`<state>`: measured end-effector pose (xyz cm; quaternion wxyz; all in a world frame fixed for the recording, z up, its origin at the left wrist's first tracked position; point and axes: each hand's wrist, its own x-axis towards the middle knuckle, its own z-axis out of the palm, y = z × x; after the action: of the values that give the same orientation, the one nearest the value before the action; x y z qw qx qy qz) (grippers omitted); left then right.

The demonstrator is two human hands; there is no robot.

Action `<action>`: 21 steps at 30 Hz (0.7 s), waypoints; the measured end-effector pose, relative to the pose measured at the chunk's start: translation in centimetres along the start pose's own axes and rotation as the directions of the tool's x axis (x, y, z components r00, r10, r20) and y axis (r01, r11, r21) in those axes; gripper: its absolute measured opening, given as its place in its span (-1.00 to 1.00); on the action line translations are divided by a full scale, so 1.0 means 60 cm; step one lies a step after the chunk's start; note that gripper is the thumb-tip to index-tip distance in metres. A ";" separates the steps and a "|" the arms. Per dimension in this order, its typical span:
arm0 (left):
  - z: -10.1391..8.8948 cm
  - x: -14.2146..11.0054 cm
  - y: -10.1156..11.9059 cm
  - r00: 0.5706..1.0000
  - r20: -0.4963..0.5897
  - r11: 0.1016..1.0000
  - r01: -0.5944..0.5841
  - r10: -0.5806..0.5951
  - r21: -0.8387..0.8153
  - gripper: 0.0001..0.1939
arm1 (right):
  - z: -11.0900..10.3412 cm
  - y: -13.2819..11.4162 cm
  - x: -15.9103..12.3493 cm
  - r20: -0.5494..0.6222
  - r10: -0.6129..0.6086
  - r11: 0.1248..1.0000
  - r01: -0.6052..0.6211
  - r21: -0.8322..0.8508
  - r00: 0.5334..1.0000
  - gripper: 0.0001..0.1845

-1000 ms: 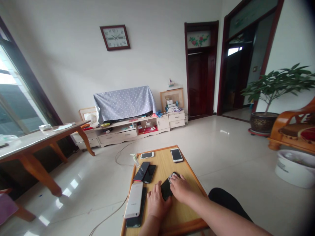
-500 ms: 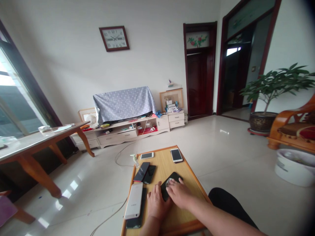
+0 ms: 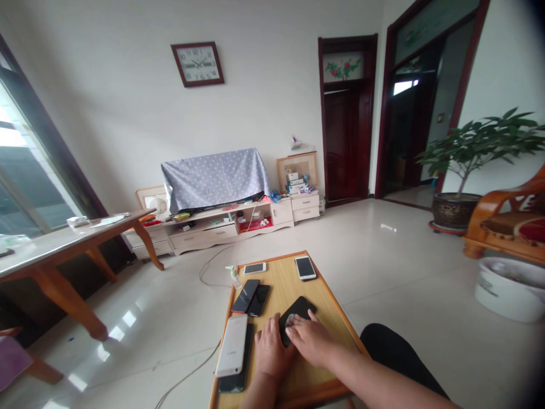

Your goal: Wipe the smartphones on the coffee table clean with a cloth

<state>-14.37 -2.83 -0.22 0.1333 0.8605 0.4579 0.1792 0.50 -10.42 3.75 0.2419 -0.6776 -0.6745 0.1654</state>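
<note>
A black phone lies face up at an angle on the small wooden table. My left hand grips its left edge, fingers bent and thumb at the near end. My right hand lies over the phone, its fingertips pressing a small pale crumpled wipe onto the screen. The palm hides the phone's near right part. Left of my hands, a white phone rests back up, partly over a dark phone. Beyond them, a red-edged dark phone overlaps another black phone.
A clear pump bottle stands at the table's left edge. Two white phones, one at far left and one at far right, lie on the tabletop. A cable runs over the floor. My dark-clad knee is beside the table.
My right hand has shifted the wipe slightly toward the near left on the phone's screen. My left hand stays at the phone's edge.
</note>
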 end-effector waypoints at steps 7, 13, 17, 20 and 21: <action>0.003 -0.001 0.000 1.000 -0.026 1.000 -0.014 0.015 0.006 -0.36 | -0.003 0.007 -0.008 -0.041 0.031 0.998 -0.029 0.052 0.999 -0.43; 0.007 0.001 -0.001 0.998 -0.053 1.000 -0.027 0.028 0.013 -0.33 | -0.011 0.018 0.001 -0.082 0.097 0.995 -0.098 -0.006 0.992 -0.40; 0.006 -0.001 -0.003 0.999 -0.027 1.000 -0.018 0.018 -0.001 -0.39 | 0.001 -0.008 -0.020 -0.057 -0.036 0.999 0.037 0.020 0.998 -0.46; 0.007 -0.001 -0.004 0.999 -0.038 1.000 -0.029 0.029 0.003 -0.38 | -0.006 -0.002 -0.022 -0.088 0.000 0.999 0.003 0.037 0.996 -0.46; 0.008 -0.001 -0.004 0.998 -0.049 0.999 -0.034 0.034 0.005 -0.37 | -0.011 0.005 -0.018 -0.107 0.030 0.999 -0.026 0.038 0.994 -0.44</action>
<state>-14.36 -2.79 -0.74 0.1170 0.8638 0.4467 0.2014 1.08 -11.58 4.00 0.2878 -0.6903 -0.6478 0.1446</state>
